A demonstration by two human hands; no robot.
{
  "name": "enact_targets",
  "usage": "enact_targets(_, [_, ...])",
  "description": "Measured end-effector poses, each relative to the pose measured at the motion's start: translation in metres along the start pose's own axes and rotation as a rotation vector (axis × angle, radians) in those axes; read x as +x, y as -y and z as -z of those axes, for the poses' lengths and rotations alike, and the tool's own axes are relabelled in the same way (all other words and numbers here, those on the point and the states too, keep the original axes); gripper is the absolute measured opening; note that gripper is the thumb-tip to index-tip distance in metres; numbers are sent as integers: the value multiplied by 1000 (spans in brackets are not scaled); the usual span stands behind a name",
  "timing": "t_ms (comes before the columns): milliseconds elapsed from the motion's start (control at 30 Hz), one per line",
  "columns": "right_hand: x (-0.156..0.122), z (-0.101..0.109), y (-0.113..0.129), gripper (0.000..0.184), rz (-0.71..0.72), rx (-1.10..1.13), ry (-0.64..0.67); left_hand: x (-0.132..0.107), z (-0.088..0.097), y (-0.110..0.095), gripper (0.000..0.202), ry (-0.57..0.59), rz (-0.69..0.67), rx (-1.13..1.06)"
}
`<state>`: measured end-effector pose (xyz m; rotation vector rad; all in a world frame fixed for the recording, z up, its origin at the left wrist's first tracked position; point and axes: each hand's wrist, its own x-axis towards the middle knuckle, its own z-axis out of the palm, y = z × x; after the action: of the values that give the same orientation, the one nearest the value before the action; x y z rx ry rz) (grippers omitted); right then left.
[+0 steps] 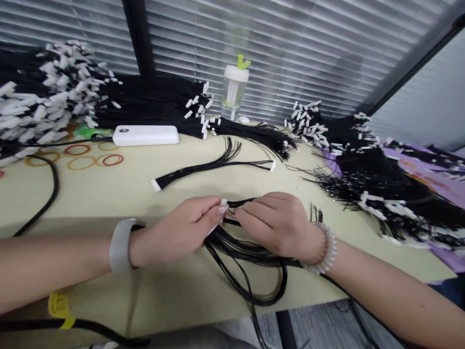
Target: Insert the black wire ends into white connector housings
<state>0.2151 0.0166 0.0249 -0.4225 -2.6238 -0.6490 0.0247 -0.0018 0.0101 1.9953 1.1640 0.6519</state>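
Note:
My left hand [191, 223] is closed on a white plastic connector [224, 202] of a black wire harness [250, 291], the thumb pressed against it. Close by on the right, my right hand [276, 223] is pinched on thin black wire at the connector; its fingertips partly hide the wire. The harness's black wires run under my right hand, and some loop down toward the table's front edge. Beyond both hands lies another wire harness [196, 168], with a white connector at its left end and a smaller one at its right.
Bundles of black wires with white connectors [61, 92] are heaped at the back left, more [363, 179] at the right. A white power bank [146, 135], rubber bands [80, 163] and a clear bottle [233, 92] stand or lie along the back. A black cable [47, 203] curves at the left.

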Motion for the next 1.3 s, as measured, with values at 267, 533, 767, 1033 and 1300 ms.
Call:
enact_targets(267, [2,0,1,20,-20,20,48,1,1,1,32,12,-28,24])
enact_targets(533, [3,8,-9,22,-411,347,-4,0,1,-3,33,-56,120,-189])
enact_targets(767, [3,38,-10,28,-560,307,-91,1,-1,-2,31,-191,215,-396])
enact_targets(1033, [-5,29,-8,35,-497,665,532,-1,-3,-1,27,-249,185,-319])
enact_targets(1300, [3,16,5,20,-424,613,437,0,-4,1,28,-221,154,-304])
